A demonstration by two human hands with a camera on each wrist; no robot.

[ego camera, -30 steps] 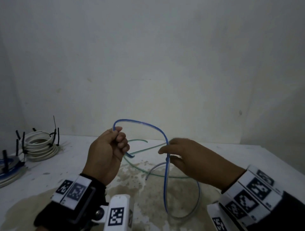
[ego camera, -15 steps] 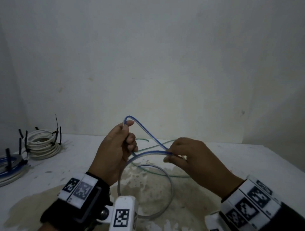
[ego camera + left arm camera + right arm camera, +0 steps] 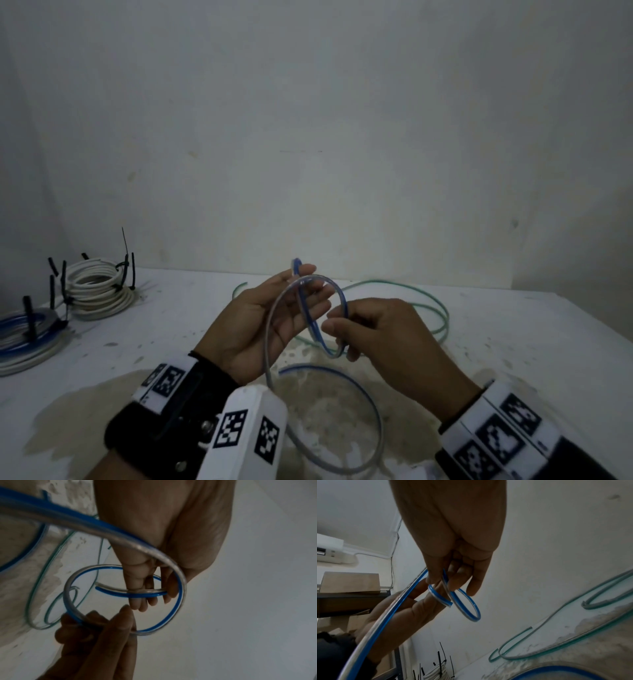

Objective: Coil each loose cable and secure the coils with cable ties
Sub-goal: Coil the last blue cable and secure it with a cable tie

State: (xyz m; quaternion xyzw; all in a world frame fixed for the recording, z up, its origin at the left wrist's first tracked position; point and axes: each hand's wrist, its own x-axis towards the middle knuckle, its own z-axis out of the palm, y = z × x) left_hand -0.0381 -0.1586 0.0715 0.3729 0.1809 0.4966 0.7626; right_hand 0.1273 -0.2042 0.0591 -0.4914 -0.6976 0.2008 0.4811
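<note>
A blue-and-clear cable makes a small loop above the table, between my two hands. My left hand lies palm up with its fingers stretched out. Its thumb pins the cable's end against the fingers. My right hand pinches the loop's near side between thumb and fingers. The rest of the cable hangs down and arcs over the stained tabletop. A loose green cable lies on the table behind my hands.
Two tied coils sit at the far left: a white one with black cable ties sticking up, and a blue-and-white one at the frame's edge. The white table meets the wall at the back. A brown stain covers its near part.
My left hand has turned palm up and its fingers have straightened. My right hand has brought a turn of blue cable up to it, so the wide arc is now a small loop.
</note>
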